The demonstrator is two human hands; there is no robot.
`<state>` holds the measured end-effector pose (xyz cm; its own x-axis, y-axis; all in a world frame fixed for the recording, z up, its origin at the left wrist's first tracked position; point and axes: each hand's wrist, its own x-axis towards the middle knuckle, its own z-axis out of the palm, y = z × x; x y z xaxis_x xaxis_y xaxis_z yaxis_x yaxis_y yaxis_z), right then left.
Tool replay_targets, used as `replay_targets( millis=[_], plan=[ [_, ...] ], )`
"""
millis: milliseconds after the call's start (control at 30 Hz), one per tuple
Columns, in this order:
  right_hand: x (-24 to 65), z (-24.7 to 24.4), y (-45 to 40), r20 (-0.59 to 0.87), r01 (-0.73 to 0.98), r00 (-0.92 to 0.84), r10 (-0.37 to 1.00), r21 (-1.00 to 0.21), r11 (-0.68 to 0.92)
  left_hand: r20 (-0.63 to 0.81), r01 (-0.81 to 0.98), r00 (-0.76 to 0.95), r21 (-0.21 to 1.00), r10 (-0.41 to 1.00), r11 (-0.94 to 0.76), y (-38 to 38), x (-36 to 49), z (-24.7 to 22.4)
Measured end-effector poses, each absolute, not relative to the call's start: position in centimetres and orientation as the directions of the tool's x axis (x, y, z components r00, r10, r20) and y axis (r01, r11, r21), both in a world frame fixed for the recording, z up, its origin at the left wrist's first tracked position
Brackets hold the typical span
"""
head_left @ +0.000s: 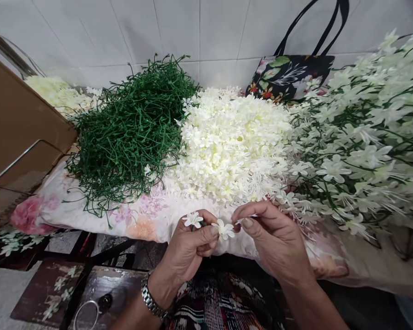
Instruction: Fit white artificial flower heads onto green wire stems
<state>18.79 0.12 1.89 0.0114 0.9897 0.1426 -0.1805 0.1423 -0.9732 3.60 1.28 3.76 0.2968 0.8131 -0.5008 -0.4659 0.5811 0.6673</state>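
My left hand (189, 250), with a metal watch at its wrist, is closed on an artificial flower stem. One white blossom (192, 219) of it shows above the index finger, another open blossom (224, 229) beyond the thumb tip. Close by on the right, my right hand (277, 236) pinches a thin white flower piece (245, 218) between thumb and fingertips; most of it is hidden. Beyond both hands lie a heap of green plastic stems (134, 128) and a heap of loose white flower heads (230, 142).
Finished-looking white flower sprays (365, 151) are piled at the right. A floral-print bag (292, 75) leans on the tiled wall. At left stands a cardboard box (17, 119). A flower-patterned cloth (99, 197) lies under the heaps. A wooden stool (113, 286) is below left.
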Motion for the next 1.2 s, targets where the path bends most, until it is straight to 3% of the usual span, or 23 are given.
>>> replay_targets(
  millis=[167,400,800,1200],
  plan=[
    [17.2,1.4,0.0,0.028,-0.391,0.032,0.999,-0.92,0.038,-0.49,-0.514,0.293,0.643,0.821,0.568,1.0,3.8,3.2],
    [16.2,1.7,-0.2,-0.083,-0.541,-0.024,0.996,-0.837,-0.083,-0.49,-0.529,0.277,0.64,0.827,0.557,0.7,4.1,3.0],
    [15.9,1.6,-0.9,-0.304,-0.581,-0.019,0.952,-0.772,-0.258,-0.456,-0.581,0.243,0.638,0.856,0.505,0.7,4.0,3.1],
    [15.5,1.5,-1.0,-0.277,-0.629,-0.114,0.954,-0.723,-0.285,-0.41,-0.587,0.232,0.664,0.882,0.463,0.5,3.9,2.7]
  ],
)
